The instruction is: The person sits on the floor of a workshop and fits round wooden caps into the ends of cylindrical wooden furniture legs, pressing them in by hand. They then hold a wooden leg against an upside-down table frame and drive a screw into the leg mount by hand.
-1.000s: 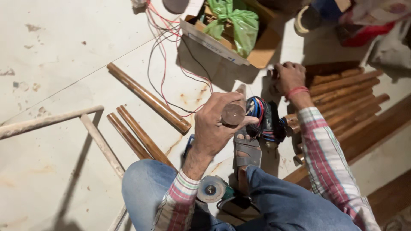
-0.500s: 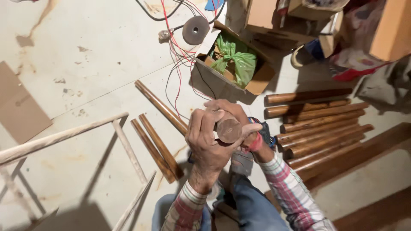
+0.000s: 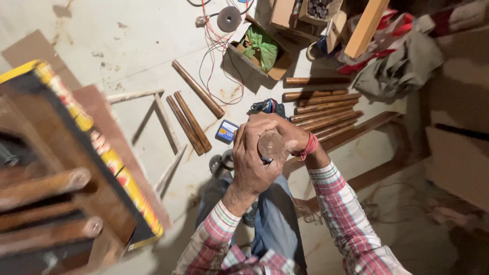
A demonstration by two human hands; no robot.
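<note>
Both my hands hold one round wooden rod (image 3: pixel 270 145) upright, its cut end facing the camera. My left hand (image 3: pixel 253 162) wraps around it from the near side. My right hand (image 3: pixel 290 136), with a red thread at the wrist, closes on it from the far side. Below the hands a power tool (image 3: pixel 268 107) lies on the floor, mostly hidden. A row of several brown rods (image 3: pixel 326 109) lies just right of the hands, and three more rods (image 3: pixel 191 119) lie to the left.
A stack of wooden pieces on a yellow-edged board (image 3: pixel 76 168) fills the near left. A pale wooden frame (image 3: pixel 163 127), a small blue box (image 3: pixel 226 131), a cardboard box with a green bag (image 3: pixel 261 51), red wires (image 3: pixel 214 46), a grinding disc (image 3: pixel 228 19) and crumpled cloth (image 3: pixel 402 61) surround the spot.
My right hand has come off the rods on the floor and joined my left on the upright rod. The camera has risen and swung, bringing the stacked wood at left into view.
</note>
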